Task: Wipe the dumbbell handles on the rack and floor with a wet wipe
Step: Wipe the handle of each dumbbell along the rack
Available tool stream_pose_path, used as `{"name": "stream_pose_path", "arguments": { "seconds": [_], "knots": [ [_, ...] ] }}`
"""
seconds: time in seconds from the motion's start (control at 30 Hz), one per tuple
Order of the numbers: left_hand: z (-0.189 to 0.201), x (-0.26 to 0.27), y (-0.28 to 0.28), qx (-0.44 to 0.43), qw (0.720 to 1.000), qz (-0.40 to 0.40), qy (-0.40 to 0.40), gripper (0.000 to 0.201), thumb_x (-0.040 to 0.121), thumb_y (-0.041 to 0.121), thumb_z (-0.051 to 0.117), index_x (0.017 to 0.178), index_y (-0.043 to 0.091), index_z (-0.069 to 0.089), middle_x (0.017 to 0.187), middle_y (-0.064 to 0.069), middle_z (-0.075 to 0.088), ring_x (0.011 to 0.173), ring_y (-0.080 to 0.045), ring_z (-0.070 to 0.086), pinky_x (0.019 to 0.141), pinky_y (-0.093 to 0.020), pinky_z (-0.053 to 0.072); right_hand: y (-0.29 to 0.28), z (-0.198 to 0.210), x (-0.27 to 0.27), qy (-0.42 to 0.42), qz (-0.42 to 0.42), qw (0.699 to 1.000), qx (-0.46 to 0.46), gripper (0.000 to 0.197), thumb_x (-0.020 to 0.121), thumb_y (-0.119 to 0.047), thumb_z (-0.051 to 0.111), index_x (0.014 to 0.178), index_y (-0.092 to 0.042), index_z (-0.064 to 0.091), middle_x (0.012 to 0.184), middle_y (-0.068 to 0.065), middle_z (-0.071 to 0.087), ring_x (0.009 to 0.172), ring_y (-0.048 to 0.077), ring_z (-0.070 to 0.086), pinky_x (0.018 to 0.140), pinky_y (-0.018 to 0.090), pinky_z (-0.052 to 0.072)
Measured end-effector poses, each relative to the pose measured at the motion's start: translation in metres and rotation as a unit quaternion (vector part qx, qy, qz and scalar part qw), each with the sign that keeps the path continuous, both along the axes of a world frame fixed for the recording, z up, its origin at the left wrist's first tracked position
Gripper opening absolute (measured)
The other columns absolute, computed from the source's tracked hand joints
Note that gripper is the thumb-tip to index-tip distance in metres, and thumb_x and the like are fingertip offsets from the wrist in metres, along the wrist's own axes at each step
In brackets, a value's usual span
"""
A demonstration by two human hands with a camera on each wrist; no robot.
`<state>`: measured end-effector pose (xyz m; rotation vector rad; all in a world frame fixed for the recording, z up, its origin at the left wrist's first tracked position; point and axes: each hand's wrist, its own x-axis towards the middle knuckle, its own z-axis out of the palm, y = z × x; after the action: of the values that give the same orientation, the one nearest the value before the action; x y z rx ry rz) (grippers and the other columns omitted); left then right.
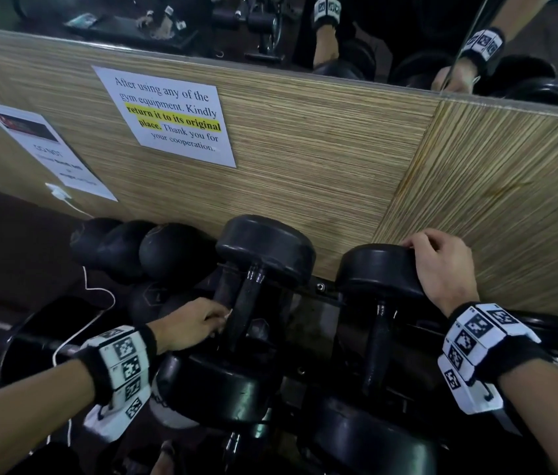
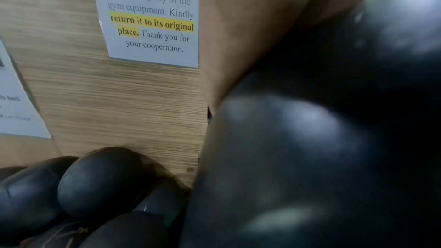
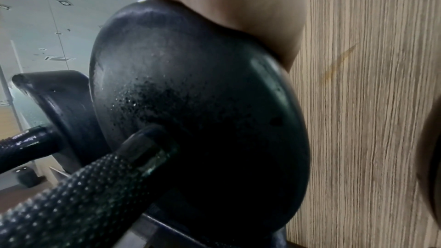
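Two black dumbbells lie on the rack (image 1: 322,289) against a wood-grain wall. My left hand (image 1: 198,323) is curled against the left dumbbell's handle (image 1: 246,303), and a scrap of white wet wipe (image 1: 227,315) shows at its fingertips. My right hand (image 1: 442,265) lies over the far head (image 1: 380,269) of the right dumbbell, fingers curled over its back edge. That dumbbell's knurled handle (image 1: 377,351) is bare. The right wrist view shows the same head (image 3: 190,101) and handle (image 3: 71,195) under my palm (image 3: 238,7). In the left wrist view my hand (image 2: 238,25) and a blurred dark dumbbell head (image 2: 310,157) fill the right side.
Smaller round dumbbells (image 1: 140,248) sit left of the rack, seen too as dumbbells (image 2: 95,182) low in the left wrist view. Paper notices (image 1: 174,114) hang on the wall panel (image 1: 339,166), below a mirror (image 1: 373,36). A white charger cable (image 1: 99,293) trails down at left.
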<state>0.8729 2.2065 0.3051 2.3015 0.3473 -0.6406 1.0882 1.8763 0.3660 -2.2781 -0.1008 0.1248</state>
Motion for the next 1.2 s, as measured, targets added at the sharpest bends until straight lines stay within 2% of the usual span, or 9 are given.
{"name": "stream_pose_path", "arguments": {
  "seconds": [0.27,0.4,0.5,0.6,0.77,0.97,1.03,1.13,1.2],
  "knots": [
    [-0.005,-0.001,0.007,0.019,0.999,-0.023,0.013,0.036,0.096,0.016,0.057,0.063,0.027,0.064,0.063,0.014,0.064,0.064,0.001,0.058,0.070,-0.021,0.046,-0.002,-0.001,0.000,-0.002,0.010,1.000,0.010,0.028,0.092,-0.027,0.048,0.076,-0.021,0.070,0.080,-0.005,0.070,0.080,0.011,0.063,0.074,0.035,0.048],
    [-0.001,0.006,0.001,-0.030,0.998,-0.003,0.054,0.048,0.094,0.002,0.054,0.055,0.028,0.062,0.052,0.014,0.059,0.051,0.005,0.053,0.057,-0.014,0.041,-0.003,-0.002,0.000,0.000,0.004,1.000,0.010,0.028,0.090,-0.030,0.048,0.077,-0.022,0.071,0.082,-0.007,0.071,0.084,0.013,0.063,0.080,0.038,0.049],
    [-0.001,0.012,0.000,-0.099,0.991,0.081,0.040,0.035,0.096,0.001,0.056,0.066,0.015,0.066,0.057,0.008,0.060,0.056,-0.004,0.053,0.055,-0.014,0.042,-0.002,0.000,-0.001,-0.003,0.007,1.000,0.011,0.028,0.091,-0.028,0.048,0.076,-0.021,0.071,0.081,-0.006,0.071,0.082,0.011,0.062,0.073,0.034,0.047],
    [0.006,0.030,-0.002,-0.149,0.977,0.148,-0.033,0.022,0.098,0.004,0.055,0.084,0.008,0.072,0.075,0.004,0.069,0.071,-0.006,0.062,0.067,-0.012,0.048,-0.002,0.001,-0.002,-0.001,0.009,1.000,0.011,0.028,0.092,-0.026,0.048,0.078,-0.020,0.071,0.082,-0.005,0.070,0.081,0.007,0.061,0.069,0.032,0.043],
    [0.004,0.049,0.006,-0.120,0.988,0.078,-0.062,0.031,0.099,0.009,0.056,0.087,0.029,0.076,0.094,0.008,0.075,0.098,-0.009,0.067,0.093,-0.023,0.048,-0.002,0.002,-0.002,0.003,0.003,1.000,0.010,0.027,0.092,-0.025,0.049,0.078,-0.020,0.071,0.082,-0.004,0.070,0.080,0.006,0.060,0.070,0.032,0.042],
    [-0.003,0.008,0.004,-0.027,0.998,-0.045,0.035,0.039,0.095,0.002,0.055,0.073,0.033,0.061,0.069,0.020,0.064,0.066,0.013,0.056,0.071,-0.012,0.042,0.000,0.005,-0.004,0.003,0.006,1.000,0.010,0.027,0.093,-0.022,0.048,0.078,-0.018,0.071,0.080,-0.005,0.068,0.077,0.005,0.058,0.064,0.025,0.041],
    [-0.004,0.002,0.005,-0.009,0.998,-0.050,0.034,0.041,0.094,0.002,0.056,0.072,0.036,0.060,0.065,0.027,0.062,0.065,0.013,0.055,0.071,-0.011,0.041,-0.001,0.005,-0.004,0.001,0.003,1.000,0.009,0.027,0.093,-0.023,0.048,0.077,-0.018,0.070,0.079,-0.004,0.068,0.077,0.008,0.059,0.067,0.030,0.043],
    [0.000,-0.001,0.003,0.033,0.999,-0.024,0.013,0.036,0.093,0.007,0.058,0.067,0.031,0.064,0.064,0.018,0.063,0.064,0.008,0.055,0.073,-0.019,0.042,-0.001,0.002,-0.003,-0.003,-0.001,1.000,0.003,0.027,0.092,-0.024,0.048,0.077,-0.018,0.070,0.079,-0.002,0.069,0.079,0.015,0.061,0.074,0.033,0.044],
    [0.011,-0.008,-0.002,0.071,0.997,0.001,-0.012,0.024,0.095,0.009,0.056,0.081,0.021,0.072,0.068,0.015,0.063,0.072,0.004,0.058,0.073,-0.016,0.039,0.000,0.004,-0.004,-0.003,0.002,1.000,-0.004,0.028,0.092,-0.023,0.048,0.076,-0.016,0.069,0.077,0.000,0.068,0.078,0.019,0.061,0.074,0.034,0.043]
  ]
}}
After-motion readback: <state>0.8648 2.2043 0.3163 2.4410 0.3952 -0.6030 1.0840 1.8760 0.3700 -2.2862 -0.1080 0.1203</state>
